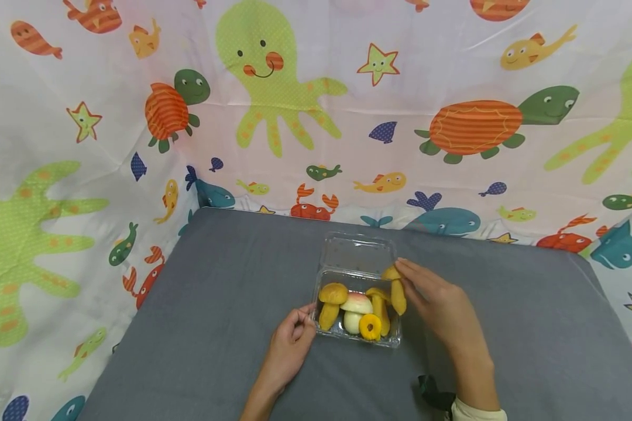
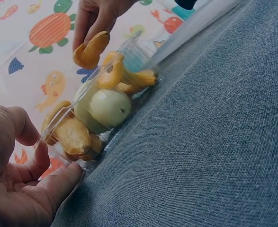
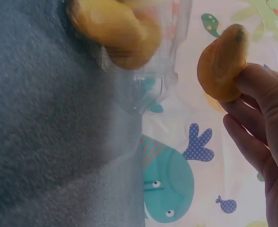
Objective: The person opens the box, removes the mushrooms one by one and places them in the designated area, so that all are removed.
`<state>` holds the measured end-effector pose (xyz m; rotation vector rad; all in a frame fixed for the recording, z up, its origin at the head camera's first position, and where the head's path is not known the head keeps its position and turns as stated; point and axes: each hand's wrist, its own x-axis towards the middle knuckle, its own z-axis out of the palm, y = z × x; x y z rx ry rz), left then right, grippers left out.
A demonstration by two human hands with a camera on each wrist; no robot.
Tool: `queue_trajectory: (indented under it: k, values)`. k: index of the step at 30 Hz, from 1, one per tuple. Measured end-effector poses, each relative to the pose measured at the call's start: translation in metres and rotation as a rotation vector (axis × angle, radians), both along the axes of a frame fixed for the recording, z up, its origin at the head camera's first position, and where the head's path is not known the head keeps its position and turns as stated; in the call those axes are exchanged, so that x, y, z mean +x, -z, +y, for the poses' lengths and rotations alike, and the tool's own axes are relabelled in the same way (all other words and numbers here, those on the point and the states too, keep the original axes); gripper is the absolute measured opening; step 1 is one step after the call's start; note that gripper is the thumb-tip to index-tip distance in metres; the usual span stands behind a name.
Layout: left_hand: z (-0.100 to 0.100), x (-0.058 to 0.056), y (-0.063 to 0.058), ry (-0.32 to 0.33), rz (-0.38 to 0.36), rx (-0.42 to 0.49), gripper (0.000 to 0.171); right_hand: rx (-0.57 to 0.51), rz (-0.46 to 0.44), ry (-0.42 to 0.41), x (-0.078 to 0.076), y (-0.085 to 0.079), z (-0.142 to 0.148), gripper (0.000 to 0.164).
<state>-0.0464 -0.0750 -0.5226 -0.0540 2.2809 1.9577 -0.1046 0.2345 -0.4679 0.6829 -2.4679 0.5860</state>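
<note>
A clear plastic clamshell box [image 1: 395,341] lies on the grey table, its lid [image 1: 358,255] folded back toward the wall. My left hand [image 1: 294,341] pinches its left side between thumb and fingers. Above the box's right edge, my right hand [image 1: 445,301] pinches a yellow-brown toy mushroom [image 3: 224,66] by its cap, stem pointing down in the head view. Inside the box sit a brown-capped mushroom [image 1: 333,294], a pale mushroom with a reddish cap [image 1: 356,303], a yellow mushroom [image 1: 382,314] and a round yellow piece with a dark centre [image 1: 370,326].
Grey cloth covers the table [image 1: 232,280]. Behind and to the left hangs a white curtain [image 1: 316,123] printed with sea animals. A dark item [image 1: 434,394] shows at the right wrist, beside a pale sleeve [image 1: 476,411].
</note>
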Motion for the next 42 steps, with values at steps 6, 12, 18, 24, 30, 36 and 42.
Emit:
queue_trajectory:
  k: [6,12,18,24,30,36,42]
  values:
    - [0.001,0.001,0.0,-0.014,0.002,-0.004,0.01,-0.015,0.005,0.056,-0.002,-0.005,0.007,0.054]
    - [0.002,0.002,-0.002,-0.038,0.004,0.02,0.009,-0.04,0.022,0.114,-0.005,-0.005,0.015,0.051]
    - [0.006,0.005,-0.002,-0.096,0.025,0.062,0.007,-0.062,0.017,0.15,-0.008,-0.002,0.02,0.048]
    - [0.011,0.008,-0.001,-0.147,0.026,0.095,0.006,-0.059,-0.016,0.18,-0.009,0.005,0.022,0.043]
    - [0.014,0.009,-0.002,-0.178,0.017,0.094,0.009,-0.044,-0.07,0.201,-0.012,0.016,0.025,0.039]
    - [0.015,0.01,-0.004,-0.195,0.005,0.083,0.013,-0.014,-0.134,0.217,-0.015,0.025,0.025,0.037]
    - [0.017,0.01,-0.003,-0.212,0.002,0.085,0.014,0.012,-0.192,0.217,-0.018,0.031,0.026,0.035]
